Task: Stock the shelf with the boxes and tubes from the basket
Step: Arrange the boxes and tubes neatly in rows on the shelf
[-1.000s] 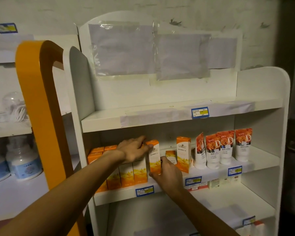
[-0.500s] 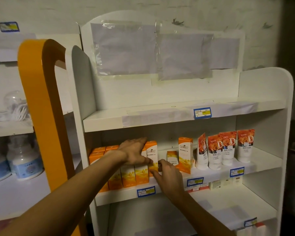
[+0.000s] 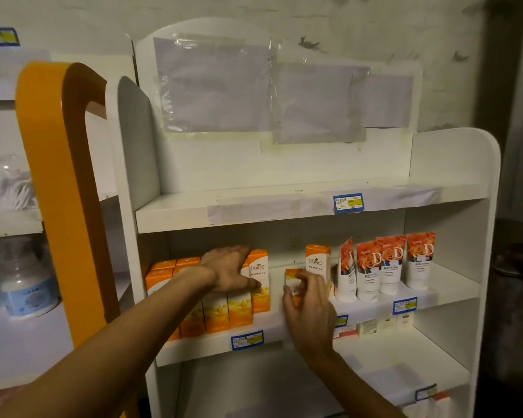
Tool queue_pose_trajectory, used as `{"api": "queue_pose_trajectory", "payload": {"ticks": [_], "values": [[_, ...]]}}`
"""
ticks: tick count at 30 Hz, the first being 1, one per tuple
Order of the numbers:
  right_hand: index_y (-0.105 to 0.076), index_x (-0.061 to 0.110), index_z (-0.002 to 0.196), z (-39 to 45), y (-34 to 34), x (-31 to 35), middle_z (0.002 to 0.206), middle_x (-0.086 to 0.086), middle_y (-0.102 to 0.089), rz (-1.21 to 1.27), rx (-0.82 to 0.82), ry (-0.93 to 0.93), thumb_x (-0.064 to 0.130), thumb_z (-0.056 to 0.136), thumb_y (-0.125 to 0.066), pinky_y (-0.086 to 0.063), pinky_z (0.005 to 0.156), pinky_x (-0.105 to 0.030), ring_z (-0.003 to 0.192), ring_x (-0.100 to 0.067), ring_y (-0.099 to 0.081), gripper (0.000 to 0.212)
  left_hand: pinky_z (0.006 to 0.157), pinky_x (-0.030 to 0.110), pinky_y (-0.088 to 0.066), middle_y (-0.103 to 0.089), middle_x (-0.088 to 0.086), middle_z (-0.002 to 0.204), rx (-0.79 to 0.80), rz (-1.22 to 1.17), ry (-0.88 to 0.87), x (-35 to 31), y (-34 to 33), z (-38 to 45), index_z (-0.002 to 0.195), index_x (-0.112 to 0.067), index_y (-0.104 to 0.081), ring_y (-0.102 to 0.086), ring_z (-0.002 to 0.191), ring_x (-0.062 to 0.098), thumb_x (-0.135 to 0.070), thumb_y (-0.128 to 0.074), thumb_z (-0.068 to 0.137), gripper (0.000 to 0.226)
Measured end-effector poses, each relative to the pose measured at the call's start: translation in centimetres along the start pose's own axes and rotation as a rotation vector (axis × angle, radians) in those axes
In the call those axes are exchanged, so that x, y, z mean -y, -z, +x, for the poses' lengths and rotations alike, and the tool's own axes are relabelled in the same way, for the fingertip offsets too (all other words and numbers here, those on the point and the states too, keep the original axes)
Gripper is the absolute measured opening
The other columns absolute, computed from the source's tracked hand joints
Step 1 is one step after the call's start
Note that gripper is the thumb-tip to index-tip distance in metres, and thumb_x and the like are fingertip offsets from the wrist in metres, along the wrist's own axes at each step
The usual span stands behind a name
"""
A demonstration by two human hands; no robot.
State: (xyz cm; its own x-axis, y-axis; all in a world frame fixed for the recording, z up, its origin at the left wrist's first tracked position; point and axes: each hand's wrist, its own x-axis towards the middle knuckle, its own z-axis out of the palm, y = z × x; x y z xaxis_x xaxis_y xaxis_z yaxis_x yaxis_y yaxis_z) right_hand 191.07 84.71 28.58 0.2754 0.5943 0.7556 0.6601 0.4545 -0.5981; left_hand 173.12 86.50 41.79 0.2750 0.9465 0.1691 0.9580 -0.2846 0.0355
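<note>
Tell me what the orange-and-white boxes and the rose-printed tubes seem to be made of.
Orange-and-white boxes: probably printed cardboard, given sharp folded edges and flat matte faces. Rose-printed tubes: likely soft plastic, standing on white caps with flat crimped top ends and a slight sheen.

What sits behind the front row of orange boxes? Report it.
More orange box tops show behind the front row, at left. The left hand covers the rest, so the count is unclear.

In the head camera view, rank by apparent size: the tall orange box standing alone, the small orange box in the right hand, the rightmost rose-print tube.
1. rightmost rose-print tube
2. tall orange box standing alone, close enough to be unsure
3. small orange box, partly hidden by the right hand
</note>
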Motion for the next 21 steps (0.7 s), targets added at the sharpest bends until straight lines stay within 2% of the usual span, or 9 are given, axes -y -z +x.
{"api": "queue_pose_trajectory", "payload": {"ticks": [3,7,10,13,21], "values": [[-0.047,0.023,0.127,0.9,1.4,-1.0,0.127,0.004,-0.055,-0.006,-0.063,-0.074,0.034,0.089,-0.068,-0.054,0.076,-0.023,0.105,-0.014,-0.062,0.045,0.102,0.04,-0.047,-0.056,-0.001,0.138,0.007,0.01,-0.002,-0.1,0.2,0.1,0.143,-0.03,-0.04,-0.056,0.124,0.022,-0.062,-0.071,0.079,0.077],[-0.028,0.029,0.143,1.3,1.8,-1.9,0.15,0.005,-0.038,-0.142,0.068,-0.093,0.047,0.09,-0.063,-0.059,0.086,-0.04,0.124,-0.021,-0.055,0.066,0.103,0.041,-0.048,-0.056,-0.001,0.137,0.02,0.013,-0.007,-0.1,0.2,-0.1,0.143,-0.029,-0.04,-0.056,0.123,0.022,-0.06,-0.072,0.08,0.077],[-0.021,0.03,0.147,1.5,1.6,-1.9,0.149,0.002,-0.041,-0.135,0.056,-0.191,0.049,0.089,-0.062,-0.059,0.087,-0.045,0.124,-0.025,-0.056,0.073,0.104,0.042,-0.047,-0.056,-0.001,0.138,0.029,0.006,-0.007,-0.2,0.2,-0.2,0.144,-0.028,-0.04,-0.055,0.124,0.023,-0.059,-0.073,0.08,0.078],[-0.026,0.026,0.146,2.1,1.7,-1.8,0.144,-0.001,-0.045,-0.091,0.033,-0.277,0.046,0.089,-0.064,-0.057,0.086,-0.045,0.122,-0.027,-0.058,0.072,0.104,0.042,-0.047,-0.057,-0.001,0.137,0.028,0.0,-0.003,-0.1,0.1,-0.1,0.143,-0.029,-0.04,-0.056,0.123,0.022,-0.059,-0.073,0.079,0.078],[-0.034,0.023,0.141,2.3,1.2,-2.5,0.135,-0.002,-0.055,-0.103,0.1,-0.381,0.052,0.089,-0.062,-0.056,0.084,-0.046,0.113,-0.027,-0.063,0.067,0.099,0.041,-0.05,-0.059,-0.003,0.131,0.024,-0.008,0.0,0.2,-0.2,0.2,0.14,-0.031,-0.042,-0.058,0.118,0.021,-0.06,-0.074,0.076,0.077]]}}
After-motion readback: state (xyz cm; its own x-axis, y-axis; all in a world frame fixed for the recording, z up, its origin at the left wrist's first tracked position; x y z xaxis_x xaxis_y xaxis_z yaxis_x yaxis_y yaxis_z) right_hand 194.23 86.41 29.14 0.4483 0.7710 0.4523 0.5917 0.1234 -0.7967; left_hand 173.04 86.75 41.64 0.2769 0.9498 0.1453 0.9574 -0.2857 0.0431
